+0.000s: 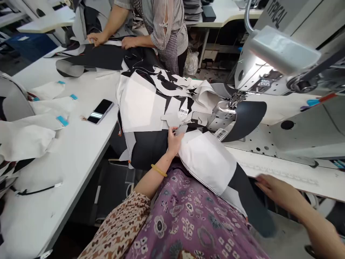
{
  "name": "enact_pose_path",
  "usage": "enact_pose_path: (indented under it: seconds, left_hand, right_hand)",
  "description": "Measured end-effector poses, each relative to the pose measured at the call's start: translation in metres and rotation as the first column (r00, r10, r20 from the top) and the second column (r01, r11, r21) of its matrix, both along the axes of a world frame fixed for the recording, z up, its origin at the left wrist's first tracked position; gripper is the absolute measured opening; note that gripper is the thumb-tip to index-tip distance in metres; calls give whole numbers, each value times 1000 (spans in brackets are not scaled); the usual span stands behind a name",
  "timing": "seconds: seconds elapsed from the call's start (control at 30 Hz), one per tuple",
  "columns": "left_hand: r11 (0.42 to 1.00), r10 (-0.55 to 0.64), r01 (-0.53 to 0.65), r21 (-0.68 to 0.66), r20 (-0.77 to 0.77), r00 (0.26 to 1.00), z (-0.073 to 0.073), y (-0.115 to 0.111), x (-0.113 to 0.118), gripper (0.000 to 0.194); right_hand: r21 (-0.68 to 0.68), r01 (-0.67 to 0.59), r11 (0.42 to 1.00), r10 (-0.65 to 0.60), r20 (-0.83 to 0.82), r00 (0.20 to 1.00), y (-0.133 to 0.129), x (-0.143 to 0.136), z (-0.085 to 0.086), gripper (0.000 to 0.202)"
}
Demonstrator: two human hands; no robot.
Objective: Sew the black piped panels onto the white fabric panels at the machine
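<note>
Our left hand (174, 141) pinches a small grey fabric piece (181, 129) at twelve o'clock; our right hand (272, 187) rests with fingers released beside the dark panel (249, 201).

Person, own body: left hand (174, 141) bare, thin yellow bangle (159, 170) at the wrist; left sleeve (121, 226) cream with brown butterfly-like print; right hand (275, 189) and forearm bare; purple floral garment (188, 219) over the lap, with white and dark flowers.

Left hand (174, 141) stretched forward, fingers pinched shut; right hand (275, 189) lower right, flat, fingers extended, blurred.
</note>
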State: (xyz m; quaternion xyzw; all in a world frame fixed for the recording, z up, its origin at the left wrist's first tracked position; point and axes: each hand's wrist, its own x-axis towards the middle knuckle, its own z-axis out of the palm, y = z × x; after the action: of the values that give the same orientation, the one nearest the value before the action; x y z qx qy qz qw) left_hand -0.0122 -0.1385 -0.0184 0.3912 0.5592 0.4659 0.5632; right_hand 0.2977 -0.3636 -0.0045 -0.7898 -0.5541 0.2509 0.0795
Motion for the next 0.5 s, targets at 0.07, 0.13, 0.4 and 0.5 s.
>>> enact_pose_path:
  seconds: [0.07, 0.13, 0.4, 0.5]
  left_hand:
    - [983, -17, 38, 178, -118, 993, 12, -7, 8, 40]
    - [927, -69, 149, 345, -233, 970, 25, -14, 13, 42]
    - [745, -319, 535, 399, -491, 810, 51, -24, -2, 57]
    - [700, -415, 593, 397, -450, 791, 58, -17, -2, 64]
  right_hand:
    - [34, -86, 996, 89, -102, 991, 38, -42, 14, 35]
    - [233, -186, 955, 222, -141, 965, 81, -78, 24, 37]
    - [580, -117, 806, 376, -350, 858, 179, -117, 42, 57]
    - [750, -183, 635, 527, -248, 813, 181, -123, 58, 34]
